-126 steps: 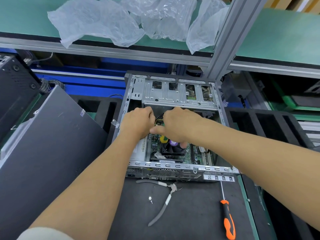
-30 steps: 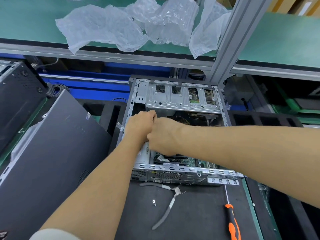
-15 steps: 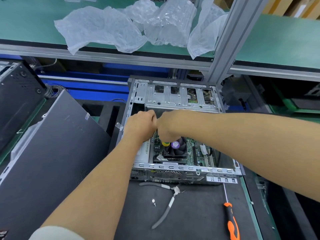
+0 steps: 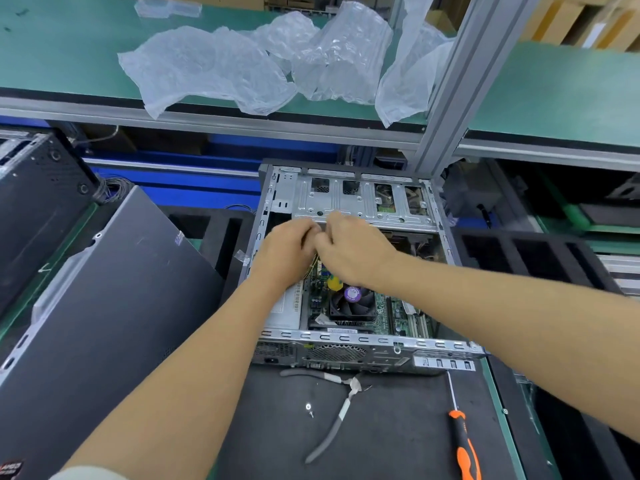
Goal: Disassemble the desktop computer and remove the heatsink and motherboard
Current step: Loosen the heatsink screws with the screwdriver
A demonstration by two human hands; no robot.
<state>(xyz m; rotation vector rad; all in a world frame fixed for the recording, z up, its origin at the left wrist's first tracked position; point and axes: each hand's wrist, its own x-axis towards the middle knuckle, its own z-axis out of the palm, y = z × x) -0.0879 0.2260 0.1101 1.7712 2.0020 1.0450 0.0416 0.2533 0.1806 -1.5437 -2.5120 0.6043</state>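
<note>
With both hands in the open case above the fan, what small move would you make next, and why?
Probably keep working the yellow cables free, pulling them up off the motherboard. Both the left hand and right hand meet over that bundle, and the heatsink fan sits in place, so wiring looks like the obstacle. What the fingers actually hold is hidden.

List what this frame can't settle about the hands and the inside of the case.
- What the left hand and right hand grip: fingers blurred, hiding the cables, head view.
- Motherboard: mostly covered by arms and fan.
- Heatsink: hidden under the fan.
- Screwdriver: handle cut off by the bottom edge.
</note>
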